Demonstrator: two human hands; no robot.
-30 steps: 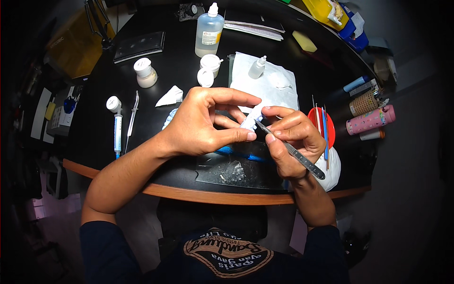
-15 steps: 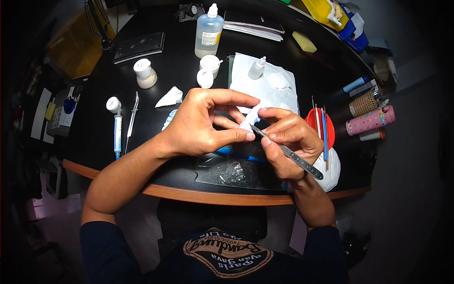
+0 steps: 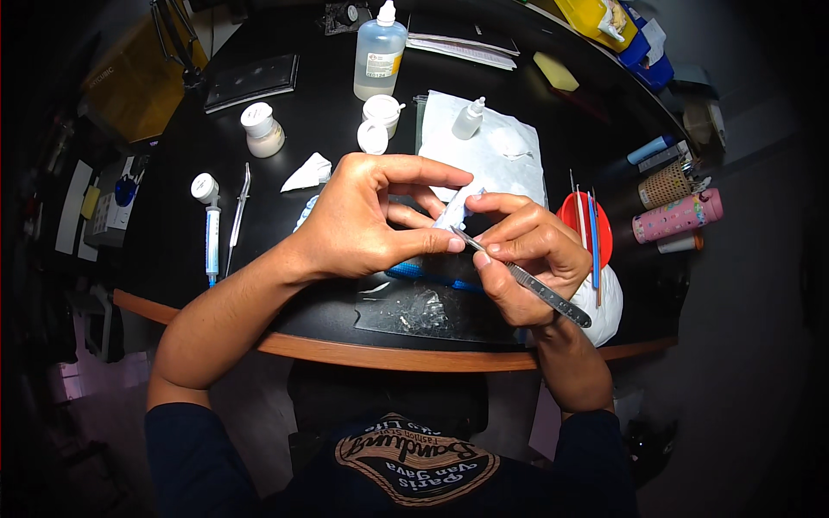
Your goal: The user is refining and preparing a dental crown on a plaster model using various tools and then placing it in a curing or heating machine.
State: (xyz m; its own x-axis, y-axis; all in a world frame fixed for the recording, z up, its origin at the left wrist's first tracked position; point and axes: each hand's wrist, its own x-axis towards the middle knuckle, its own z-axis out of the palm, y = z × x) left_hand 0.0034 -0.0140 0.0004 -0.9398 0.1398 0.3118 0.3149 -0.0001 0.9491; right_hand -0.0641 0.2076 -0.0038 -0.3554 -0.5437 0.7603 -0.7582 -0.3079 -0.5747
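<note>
The pale piece (image 3: pixel 454 210), held above the desk (image 3: pixel 328 86): my left hand (image 3: pixel 363 216) pinches it; my right hand (image 3: pixel 535 255) grips a metal knife (image 3: pixel 551 296), tip at the near edge. Work appears under way — how much remains, I cannot tell.

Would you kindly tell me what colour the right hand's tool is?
The tool is silver-grey; see the head view.

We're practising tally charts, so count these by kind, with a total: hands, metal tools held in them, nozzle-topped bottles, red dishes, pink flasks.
Hands: 2 (left hand, right hand)
Held metal tool: 1
Nozzle-topped bottles: 2 (large bottle, small bottle)
Red dish: 1
Pink flask: 1
Total: 7
</note>
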